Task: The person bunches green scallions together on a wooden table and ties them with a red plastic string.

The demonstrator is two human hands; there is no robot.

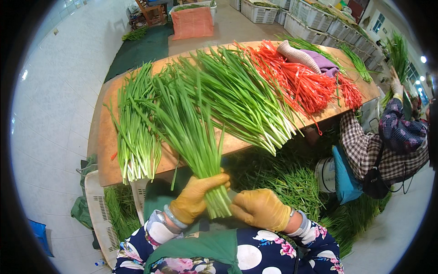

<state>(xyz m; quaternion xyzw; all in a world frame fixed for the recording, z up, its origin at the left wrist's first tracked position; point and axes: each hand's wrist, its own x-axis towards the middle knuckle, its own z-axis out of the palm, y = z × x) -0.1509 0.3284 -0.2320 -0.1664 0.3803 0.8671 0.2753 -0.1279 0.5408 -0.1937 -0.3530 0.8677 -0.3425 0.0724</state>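
Observation:
My left hand (191, 198), in a yellow glove, is wrapped round a bunch of garlic chives (189, 137) just above its pale cut ends. The leaves fan up and away over the wooden table (108, 155). Beside the stem ends my right hand (262, 209), gloved the same way, has its fingers curled in; whatever they may pinch is hidden. A smaller pile of chives (137, 132) lies on the table to the left. The larger pile of chives (248, 100) sits right of centre, next to a heap of red plastic strips (301, 84).
A white plastic crate (104, 219) with greens stands at lower left. Loose greens (292, 182) are heaped below the table's near edge, by a white bucket (326, 175). At right, a person in a checked apron (365, 150) holds up chives. Stacked crates (315, 18) line the back.

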